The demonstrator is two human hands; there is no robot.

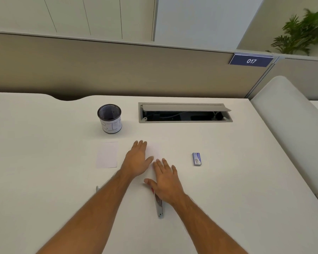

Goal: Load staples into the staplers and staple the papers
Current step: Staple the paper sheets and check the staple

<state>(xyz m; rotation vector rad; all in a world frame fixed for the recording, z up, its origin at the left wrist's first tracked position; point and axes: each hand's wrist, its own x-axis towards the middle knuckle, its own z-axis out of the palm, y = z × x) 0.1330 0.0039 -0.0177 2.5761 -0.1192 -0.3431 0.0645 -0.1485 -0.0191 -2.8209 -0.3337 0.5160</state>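
White desk [44,162], seen from the wearer's head. Both bare forearms reach forward to the middle of the desk. Left hand [137,159] lies flat, fingers straight and close together, thumb out to the right, palm down on or just over the left edge of a faint white paper [155,150]. Right hand [166,182] is flat too, fingers relaxed and slightly spread, thumb out to the left — it grips nothing. Its fingertips sit at the near edge of that same paper. Under the right palm lies a grey stapler [159,206] with a bit of red showing near the thumb; its near end sticks out toward the wearer. A second small metal piece [98,188] shows just left of the left forearm, mostly hidden — cannot tell what it is. Another white paper [107,154] lies left of the hands. A small blue staple box [196,159] lies well to the right. Farther back stand a mesh cup [110,119] with a paper label and an open cable hatch [184,112].
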